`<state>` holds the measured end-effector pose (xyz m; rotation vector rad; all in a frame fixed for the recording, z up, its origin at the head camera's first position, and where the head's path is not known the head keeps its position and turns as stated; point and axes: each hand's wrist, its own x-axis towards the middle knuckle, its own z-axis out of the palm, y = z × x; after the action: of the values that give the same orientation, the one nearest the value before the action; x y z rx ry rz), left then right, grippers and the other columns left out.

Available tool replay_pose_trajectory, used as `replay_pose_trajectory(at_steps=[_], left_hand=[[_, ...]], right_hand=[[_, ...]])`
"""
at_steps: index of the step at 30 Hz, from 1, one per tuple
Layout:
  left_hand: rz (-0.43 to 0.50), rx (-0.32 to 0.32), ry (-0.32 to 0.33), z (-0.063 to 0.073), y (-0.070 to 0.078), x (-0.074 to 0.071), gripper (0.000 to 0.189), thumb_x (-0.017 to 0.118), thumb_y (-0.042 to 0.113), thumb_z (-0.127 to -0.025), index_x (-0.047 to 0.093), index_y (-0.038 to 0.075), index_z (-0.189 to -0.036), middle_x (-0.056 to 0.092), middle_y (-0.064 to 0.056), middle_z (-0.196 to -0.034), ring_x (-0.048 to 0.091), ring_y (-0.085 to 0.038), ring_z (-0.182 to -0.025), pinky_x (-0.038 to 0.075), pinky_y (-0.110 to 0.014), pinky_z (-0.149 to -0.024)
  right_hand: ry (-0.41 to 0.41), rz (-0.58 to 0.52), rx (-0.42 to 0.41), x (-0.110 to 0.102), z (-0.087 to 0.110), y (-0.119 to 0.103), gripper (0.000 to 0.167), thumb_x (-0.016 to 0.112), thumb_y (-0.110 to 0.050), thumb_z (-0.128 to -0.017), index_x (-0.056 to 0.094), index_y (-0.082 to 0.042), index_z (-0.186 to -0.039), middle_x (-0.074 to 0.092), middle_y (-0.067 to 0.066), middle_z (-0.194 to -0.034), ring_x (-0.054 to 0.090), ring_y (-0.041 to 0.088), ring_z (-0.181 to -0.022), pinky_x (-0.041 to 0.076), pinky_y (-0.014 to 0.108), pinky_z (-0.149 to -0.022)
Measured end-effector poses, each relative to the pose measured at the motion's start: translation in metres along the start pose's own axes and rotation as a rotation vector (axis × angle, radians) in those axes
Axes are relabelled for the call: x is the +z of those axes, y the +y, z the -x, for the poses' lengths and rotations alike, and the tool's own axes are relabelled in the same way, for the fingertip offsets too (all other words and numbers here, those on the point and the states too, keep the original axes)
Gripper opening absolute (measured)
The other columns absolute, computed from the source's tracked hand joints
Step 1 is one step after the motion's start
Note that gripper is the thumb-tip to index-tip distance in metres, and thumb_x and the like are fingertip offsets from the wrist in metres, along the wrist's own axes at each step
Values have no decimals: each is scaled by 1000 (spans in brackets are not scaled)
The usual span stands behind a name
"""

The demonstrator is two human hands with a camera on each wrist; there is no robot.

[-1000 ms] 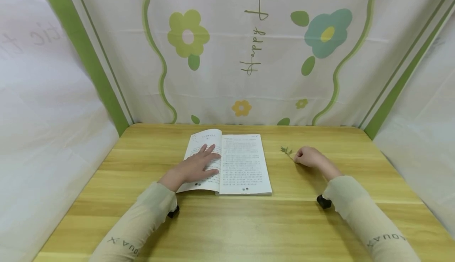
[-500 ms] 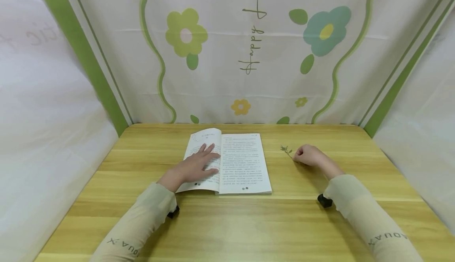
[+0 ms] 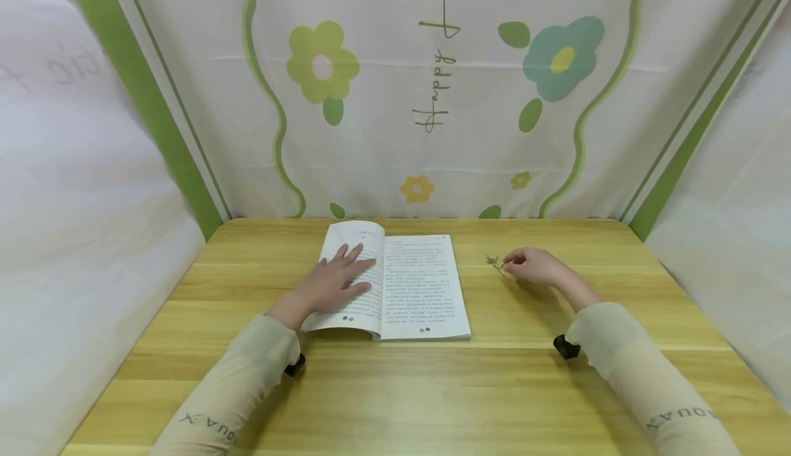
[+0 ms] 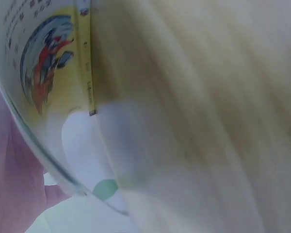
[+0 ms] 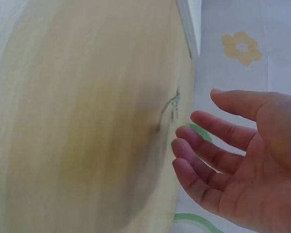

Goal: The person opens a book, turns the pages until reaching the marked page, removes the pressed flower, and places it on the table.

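An open book [image 3: 423, 291] lies on the table, its left-hand pages curving up from the surface. Spread over the left page is my left hand [image 3: 334, 281], fingers straight. The left wrist view looks under that raised side at a colourful picture [image 4: 51, 58] on yellow, with part of the hand [image 4: 17, 179] at the left edge. To the right of the book, a small green sprig [image 3: 493, 261] rests on the wood. My right hand [image 3: 534, 267] hovers beside its stem; in the right wrist view the fingers [image 5: 203, 189] are loosely bent and parted from the sprig [image 5: 172, 103].
The wooden table [image 3: 408, 401] reaches back to a white curtain [image 3: 383, 133] printed with flowers, and white fabric walls stand at both sides. Black wrist cameras [image 3: 566, 347] are strapped below both sleeves.
My right hand has let go of the sprig's stem and moved slightly left, fingers loosened. My left hand has shifted a little left and away on the page.
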<state>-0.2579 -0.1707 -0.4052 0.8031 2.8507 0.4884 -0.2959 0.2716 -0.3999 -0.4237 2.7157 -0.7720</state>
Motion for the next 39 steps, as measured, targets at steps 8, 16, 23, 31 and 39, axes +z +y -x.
replay_pose_trajectory(at_steps=[8,16,23,31,39], left_hand=[[33,-69,106,5,-17,-21,64,42,53,-108,30,24,-163,5,-11,-171,1,-40,-155,6,-73,-115],[6,-177,287,11,-35,-60,71,32,60,-107,9,30,-167,-7,-12,-170,-10,-45,-153,1,-84,-104],[-141,-252,294,-9,-35,-55,77,26,73,-101,3,38,-166,-18,-11,-168,-23,-46,-148,-15,-83,-100],[-180,-284,200,-30,-34,-24,77,32,69,-103,8,34,-166,-21,-11,-168,-25,-45,-148,-23,-81,-98],[-151,-287,184,-35,-39,-9,79,29,71,-102,3,34,-166,-19,-14,-168,-31,-45,-145,-31,-74,-95]], right_hand=[[-3,47,-96,-8,1,-11,65,51,-37,-109,37,6,-155,35,35,-155,34,56,-140,31,68,-111],[118,245,-122,-17,-5,-16,81,54,-48,-106,19,-2,-163,7,31,-166,9,61,-146,7,79,-109],[242,370,-79,-22,-21,-10,91,51,-56,-104,0,-14,-166,-1,28,-167,-3,61,-146,-10,81,-105],[210,412,10,-6,-34,0,99,46,-70,-99,-3,-15,-166,-8,23,-168,-13,54,-148,-11,80,-105],[188,393,21,7,-39,1,97,47,-65,-101,1,-10,-166,-10,23,-168,-15,53,-149,-14,79,-105]])
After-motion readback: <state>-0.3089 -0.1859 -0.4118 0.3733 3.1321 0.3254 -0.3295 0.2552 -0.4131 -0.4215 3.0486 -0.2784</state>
